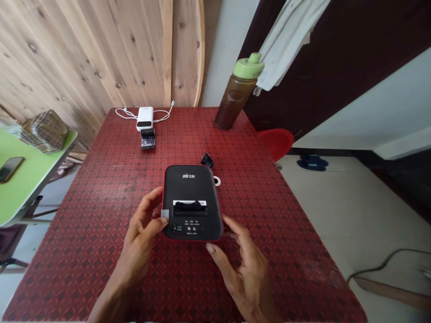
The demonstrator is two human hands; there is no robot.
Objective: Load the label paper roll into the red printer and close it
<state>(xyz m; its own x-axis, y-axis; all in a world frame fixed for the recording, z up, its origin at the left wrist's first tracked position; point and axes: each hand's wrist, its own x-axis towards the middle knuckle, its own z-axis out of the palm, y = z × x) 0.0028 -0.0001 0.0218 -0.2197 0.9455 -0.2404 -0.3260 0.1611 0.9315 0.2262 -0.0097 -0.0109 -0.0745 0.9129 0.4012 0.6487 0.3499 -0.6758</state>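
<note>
Printer (191, 197) lies on the surface (101, 255), about mid-width. Left hand (139, 237) touches its left side; right hand (235, 269) sits just before its right front corner. Behind the printer, at its right rear: a small clip (207, 160), and a ring (217, 181) just beside it. Further back, left of centre: power bank (145, 118) lying on a cable (126, 113), with a small packet (147, 139) directly before it. Back right corner: upright bottle (235, 98). Left of the surface: a second surface (33, 188) carrying a phone (10, 168) and a cloth cap (45, 131).
</note>
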